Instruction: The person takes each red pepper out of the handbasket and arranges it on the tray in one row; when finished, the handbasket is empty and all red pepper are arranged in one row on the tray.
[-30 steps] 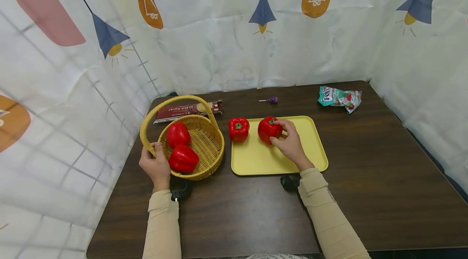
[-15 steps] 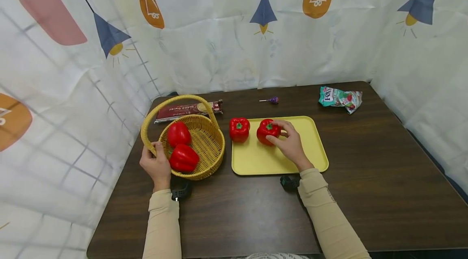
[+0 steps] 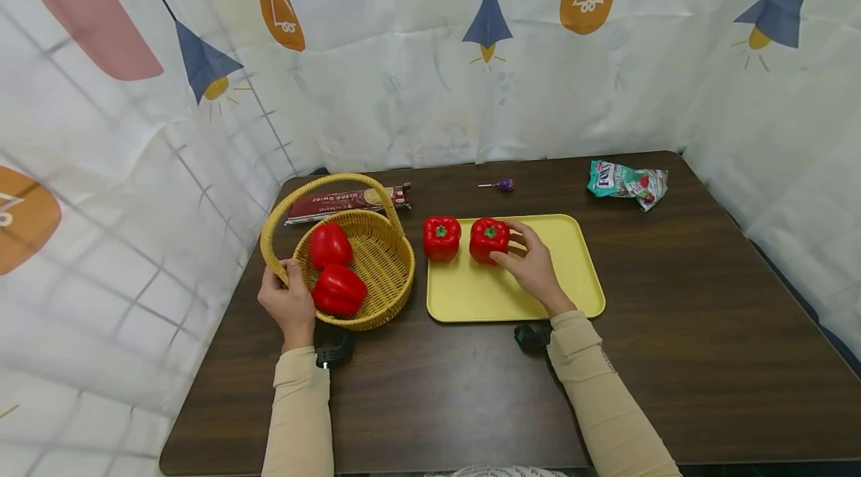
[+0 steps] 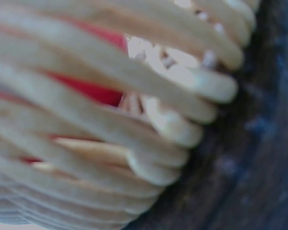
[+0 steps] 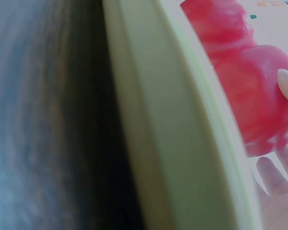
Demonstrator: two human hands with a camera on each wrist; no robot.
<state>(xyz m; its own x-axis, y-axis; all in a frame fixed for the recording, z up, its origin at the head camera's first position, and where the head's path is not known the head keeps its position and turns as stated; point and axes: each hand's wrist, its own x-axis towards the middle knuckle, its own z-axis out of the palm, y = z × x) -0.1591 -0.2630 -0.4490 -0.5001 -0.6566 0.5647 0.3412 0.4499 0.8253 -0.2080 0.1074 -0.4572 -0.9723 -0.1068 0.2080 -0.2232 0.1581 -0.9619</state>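
1. The held pepper (image 3: 489, 241) stands stem up on the yellow tray (image 3: 484, 301), toward the tray's 11 o'clock side. Your right hand (image 3: 534, 268) curves partway closed, thumb and fingers on its 3 o'clock side only; a lopsided pull could tip it.

2. It looks plump, lobed and glossy red with a green stem; you should expect a slick, rounded surface that slides rather than sticks.

3. Just beside it at 9 o'clock, the neighbouring pepper (image 3: 441, 239) overlaps the tray's corner. If you nudge the held one that way, the neighbour might topple off onto the desk (image 3: 430, 402).

4. Further out at 8 o'clock, your left hand (image 3: 289, 305) grips the yellow basket (image 3: 403, 290) around its 8 o'clock edge, fingers mostly hidden. Both the rear pepper (image 3: 331, 246) and the front pepper (image 3: 340, 291) lie toward that side, so pressing down there risks tilting the basket and rolling them; you can't tell how firmly you hold it.
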